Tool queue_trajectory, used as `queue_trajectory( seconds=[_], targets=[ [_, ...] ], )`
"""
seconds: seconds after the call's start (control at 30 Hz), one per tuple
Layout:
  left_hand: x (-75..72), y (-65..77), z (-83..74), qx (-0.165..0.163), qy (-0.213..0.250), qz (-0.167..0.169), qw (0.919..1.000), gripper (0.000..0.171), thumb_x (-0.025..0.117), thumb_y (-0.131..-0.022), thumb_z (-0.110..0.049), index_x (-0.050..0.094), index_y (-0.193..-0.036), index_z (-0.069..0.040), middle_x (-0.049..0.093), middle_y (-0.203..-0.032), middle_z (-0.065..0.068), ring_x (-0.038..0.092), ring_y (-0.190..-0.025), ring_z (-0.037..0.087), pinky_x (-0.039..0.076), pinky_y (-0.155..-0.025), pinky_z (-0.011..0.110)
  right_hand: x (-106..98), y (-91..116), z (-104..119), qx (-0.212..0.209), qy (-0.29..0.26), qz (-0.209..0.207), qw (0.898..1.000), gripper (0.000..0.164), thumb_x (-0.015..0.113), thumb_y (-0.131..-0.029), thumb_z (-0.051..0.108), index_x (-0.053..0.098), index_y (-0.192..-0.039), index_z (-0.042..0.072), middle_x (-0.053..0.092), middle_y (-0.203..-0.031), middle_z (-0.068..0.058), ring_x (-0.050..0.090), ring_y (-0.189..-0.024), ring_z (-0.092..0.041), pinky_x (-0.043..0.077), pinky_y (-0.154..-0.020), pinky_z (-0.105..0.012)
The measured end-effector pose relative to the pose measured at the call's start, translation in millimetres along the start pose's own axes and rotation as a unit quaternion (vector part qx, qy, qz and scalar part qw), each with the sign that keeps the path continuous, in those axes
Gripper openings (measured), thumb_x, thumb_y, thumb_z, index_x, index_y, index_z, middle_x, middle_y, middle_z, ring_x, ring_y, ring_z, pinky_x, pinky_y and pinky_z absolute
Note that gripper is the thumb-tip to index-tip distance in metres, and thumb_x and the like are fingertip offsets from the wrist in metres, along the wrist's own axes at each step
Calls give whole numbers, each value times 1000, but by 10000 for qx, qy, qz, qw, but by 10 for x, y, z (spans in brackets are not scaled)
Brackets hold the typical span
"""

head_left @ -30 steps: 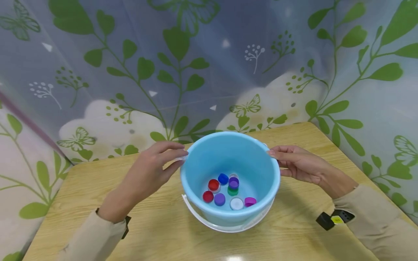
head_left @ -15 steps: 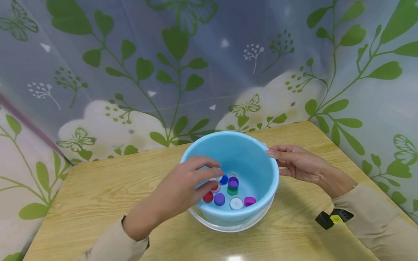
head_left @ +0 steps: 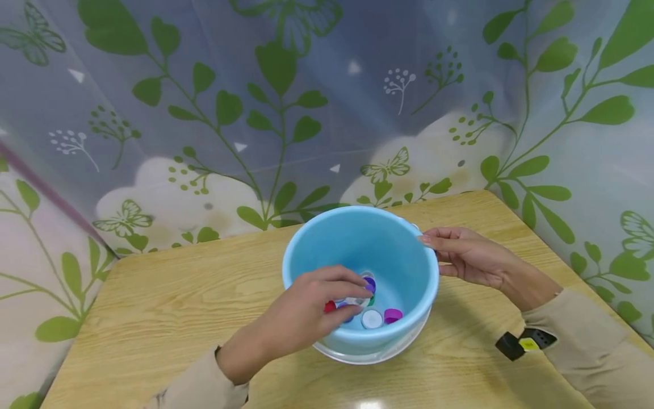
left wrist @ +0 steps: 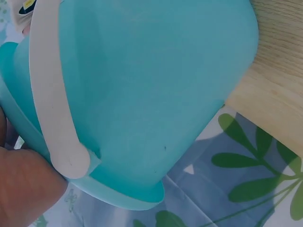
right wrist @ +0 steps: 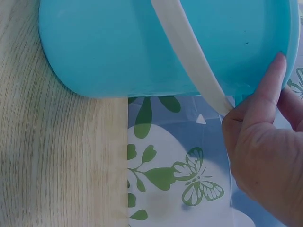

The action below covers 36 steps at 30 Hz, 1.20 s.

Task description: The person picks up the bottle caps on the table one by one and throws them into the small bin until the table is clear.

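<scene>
A light blue bucket (head_left: pixel 352 238) stands on the table with several bottle caps on its floor. My left hand (head_left: pixel 311 309) reaches over the near left rim and pinches a clear cap (head_left: pixel 359 301) between fingers and thumb, low among the others. Beside it lie a white cap (head_left: pixel 372 318), a magenta cap (head_left: pixel 393 316) and a purple cap (head_left: pixel 370 284); the hand covers part of the rest. On the other side my right hand (head_left: pixel 472 258) grips the bucket's rim, fingers against the outer wall in the right wrist view. The left wrist view shows only part of the left hand (left wrist: pixel 31 187).
The bucket's white handle (right wrist: pixel 191 59) hangs down along its near side. Under the bucket is a wooden table (head_left: pixel 194 318), its back edge meeting a leaf-printed cloth backdrop (head_left: pixel 204 102). Cloth also hangs at both sides.
My left hand has moved from outside the left rim rightward into the bucket, carrying the clear cap down to the other caps. The right hand and the bucket have stayed in place.
</scene>
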State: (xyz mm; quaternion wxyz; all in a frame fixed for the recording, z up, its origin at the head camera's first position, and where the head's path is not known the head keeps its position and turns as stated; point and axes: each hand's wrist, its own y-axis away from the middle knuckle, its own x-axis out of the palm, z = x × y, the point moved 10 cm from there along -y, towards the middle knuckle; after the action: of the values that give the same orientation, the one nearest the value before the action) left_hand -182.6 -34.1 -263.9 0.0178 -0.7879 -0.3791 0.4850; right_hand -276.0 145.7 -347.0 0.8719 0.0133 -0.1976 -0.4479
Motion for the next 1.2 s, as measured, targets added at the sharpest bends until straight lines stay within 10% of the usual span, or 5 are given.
queue_trajectory(
  seconds=[0.63, 0.93, 1.2],
  targets=[
    [-9, 6, 54, -380, 206, -33, 9991, 21, 73, -84, -7, 72, -106, -8, 64, -113, -1, 56, -112, 12, 50, -86, 21, -15, -17, -15, 83, 24, -51, 9999, 16, 51, -100, 12, 64, -105, 4, 66, -101, -8, 66, -93, -18, 53, -83, -36],
    [-105, 22, -12, 201, -775, -441, 9958, 21, 74, -84, -8, 73, -104, -11, 64, -111, 0, 56, -109, 13, 49, -88, 23, -114, -38, 24, 11, 892, -610, 9941, 19, 58, -97, 16, 62, -108, 1, 66, -100, -12, 67, -90, -22, 54, -80, -41],
    [-363, 71, -61, 494, -1815, -1532, 9701, 23, 71, -86, -19, 71, -107, -10, 64, -112, 5, 58, -106, 18, 49, -94, 33, -286, 27, 169, -236, 2267, -1442, 9629, 43, 57, -96, 36, 55, -112, -4, 58, -92, -12, 61, -81, -18, 58, -74, -38]
  ],
)
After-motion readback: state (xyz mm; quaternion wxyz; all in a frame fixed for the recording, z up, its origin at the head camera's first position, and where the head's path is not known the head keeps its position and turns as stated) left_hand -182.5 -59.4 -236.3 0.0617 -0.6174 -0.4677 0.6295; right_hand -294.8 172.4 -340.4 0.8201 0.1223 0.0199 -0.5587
